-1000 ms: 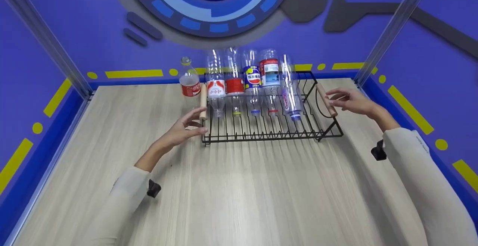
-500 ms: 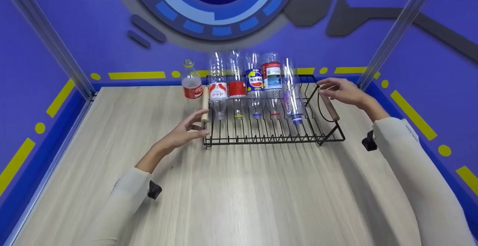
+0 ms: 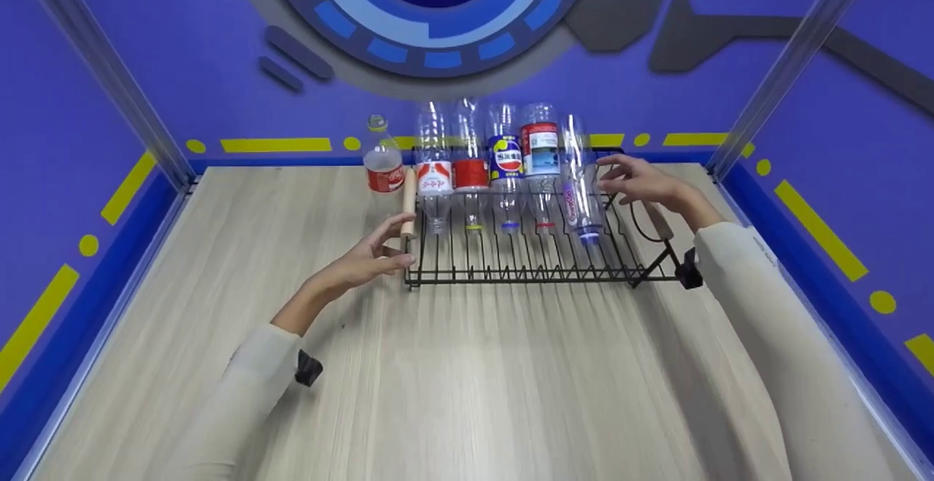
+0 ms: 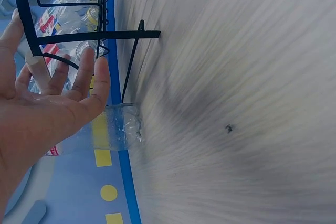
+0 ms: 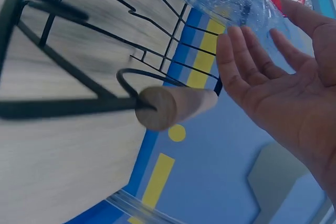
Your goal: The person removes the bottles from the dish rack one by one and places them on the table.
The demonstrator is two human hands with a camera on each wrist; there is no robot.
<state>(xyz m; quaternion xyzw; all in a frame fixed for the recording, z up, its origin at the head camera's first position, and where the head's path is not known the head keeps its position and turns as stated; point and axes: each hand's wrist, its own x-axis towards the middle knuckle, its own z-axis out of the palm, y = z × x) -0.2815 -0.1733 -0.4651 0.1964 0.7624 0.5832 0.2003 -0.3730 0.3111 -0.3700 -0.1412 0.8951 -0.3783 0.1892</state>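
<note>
A black wire rack (image 3: 536, 276) with wooden handles stands at the back of the table. Several clear plastic bottles lean neck-down in it in a row. At the rack's left end is my left hand (image 3: 361, 260), its fingers loosely spread around the left wooden handle (image 3: 409, 202) without a visible grip. My right hand (image 3: 642, 179) is above the rack's right end, thumb and fingers apart, close beside the rightmost bottle (image 3: 581, 182) with a blue cap. In the right wrist view its fingers (image 5: 255, 56) hold nothing; whether they touch the bottle I cannot tell.
One bottle with a red label (image 3: 384, 167) stands upright left of the rack. The right wooden handle (image 3: 659, 221) is partly behind my right wrist. Blue panels (image 3: 219, 101) border the wood-grain table (image 3: 467, 379) at the back and sides.
My right hand has moved left from the right wooden handle to beside the rightmost bottle. My left hand stays at the left handle. The whole view has shifted slightly.
</note>
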